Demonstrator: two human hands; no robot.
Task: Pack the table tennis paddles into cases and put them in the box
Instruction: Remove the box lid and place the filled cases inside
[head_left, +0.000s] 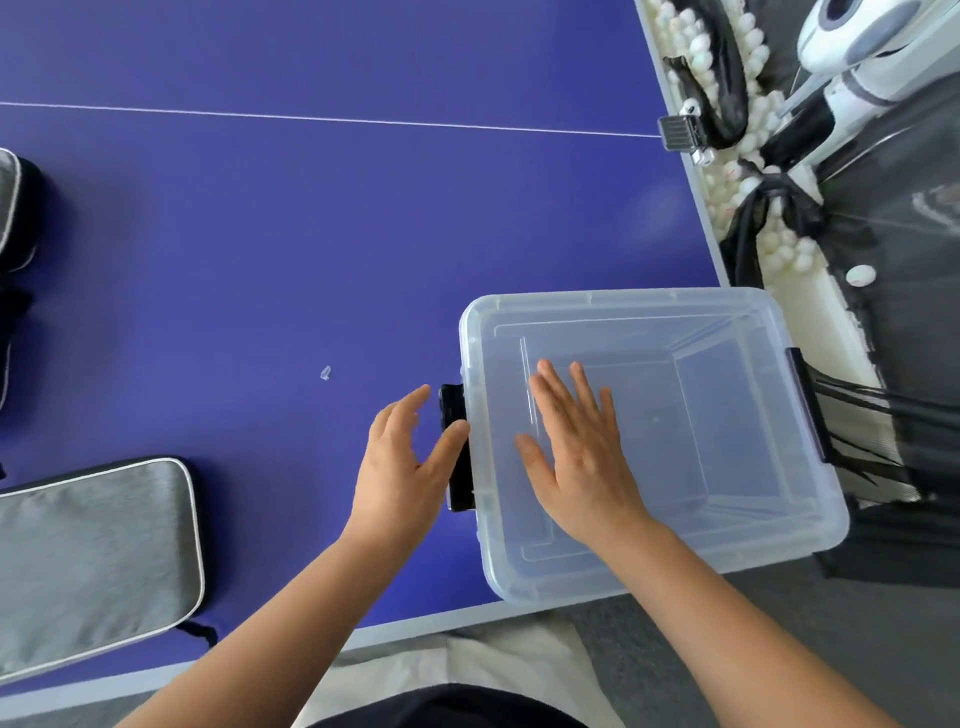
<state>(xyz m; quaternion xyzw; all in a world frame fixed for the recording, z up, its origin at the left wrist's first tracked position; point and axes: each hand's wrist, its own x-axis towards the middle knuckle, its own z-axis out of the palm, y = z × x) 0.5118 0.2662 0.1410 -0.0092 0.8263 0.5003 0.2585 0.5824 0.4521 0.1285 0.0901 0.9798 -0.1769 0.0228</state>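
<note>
R hand (576, 457) flat, fingers straight, pressing lid of clear box (727, 540); L hand (402, 462) relaxed-open w/ thumb touching black side latch (457, 452), gripping nothing.

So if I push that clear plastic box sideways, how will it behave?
The clear box looks empty through its lid, so it is probably light and slides easily on the smooth blue table. Its corner overhangs the edge, so it might tip. The right hand flat on the lid should steady it.
</note>
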